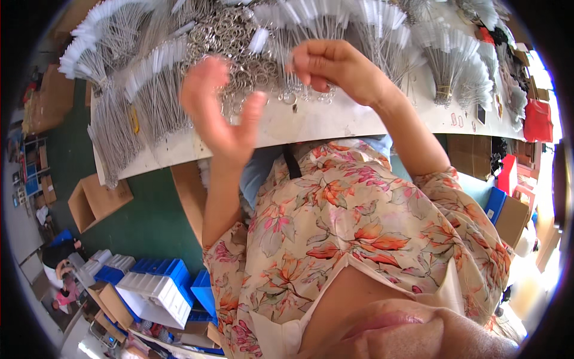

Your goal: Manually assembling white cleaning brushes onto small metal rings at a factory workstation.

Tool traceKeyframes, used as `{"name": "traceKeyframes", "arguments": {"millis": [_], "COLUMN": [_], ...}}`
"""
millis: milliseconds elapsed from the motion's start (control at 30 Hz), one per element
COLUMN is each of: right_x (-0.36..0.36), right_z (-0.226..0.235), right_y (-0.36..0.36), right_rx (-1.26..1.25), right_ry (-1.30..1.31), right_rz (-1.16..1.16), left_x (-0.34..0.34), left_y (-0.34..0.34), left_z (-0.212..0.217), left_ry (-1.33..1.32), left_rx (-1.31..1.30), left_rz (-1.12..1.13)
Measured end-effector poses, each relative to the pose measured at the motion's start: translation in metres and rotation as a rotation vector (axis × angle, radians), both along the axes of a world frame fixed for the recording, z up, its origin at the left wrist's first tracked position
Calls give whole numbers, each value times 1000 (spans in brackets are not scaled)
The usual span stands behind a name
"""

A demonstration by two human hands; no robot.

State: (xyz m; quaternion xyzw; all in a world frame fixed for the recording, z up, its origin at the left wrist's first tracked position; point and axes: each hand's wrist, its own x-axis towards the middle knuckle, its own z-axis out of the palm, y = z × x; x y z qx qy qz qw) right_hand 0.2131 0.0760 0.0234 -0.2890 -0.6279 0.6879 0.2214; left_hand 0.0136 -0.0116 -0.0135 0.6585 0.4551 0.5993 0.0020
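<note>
My left hand is raised over the front of the table, slightly blurred, thumb and fingers apart with nothing visible between them. Beside it lies a heap of small shiny metal rings. Over the front edge of that heap is my right hand, its fingers curled together; whatever they pinch is too small to make out. Thin wire brushes with white bristles lie in a row to the left of the rings. More bundles of these brushes spread behind and right of my right hand. A few loose rings sit near the front.
The white table ends close to my body. At its right stand a brush bundle and a red bag. Cardboard boxes and blue and white crates stand at the left. Another person is far left.
</note>
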Motion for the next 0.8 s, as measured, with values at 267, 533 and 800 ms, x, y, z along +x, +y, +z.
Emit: {"name": "traceKeyframes", "arguments": {"millis": [267,533,800], "right_x": [-6,24,49], "right_z": [-9,-16,-65], "right_y": [-44,-53,-39], "right_rx": [418,191,1232], "right_ry": [-118,-277,-1087], "right_rz": [173,304,199], "left_x": [18,30,-14], "left_y": [-21,-42,5], "left_z": [-13,-19,-58], "left_ry": [-400,114,679], "left_rx": [-483,-267,-476], "left_rz": [-611,-366,56]}}
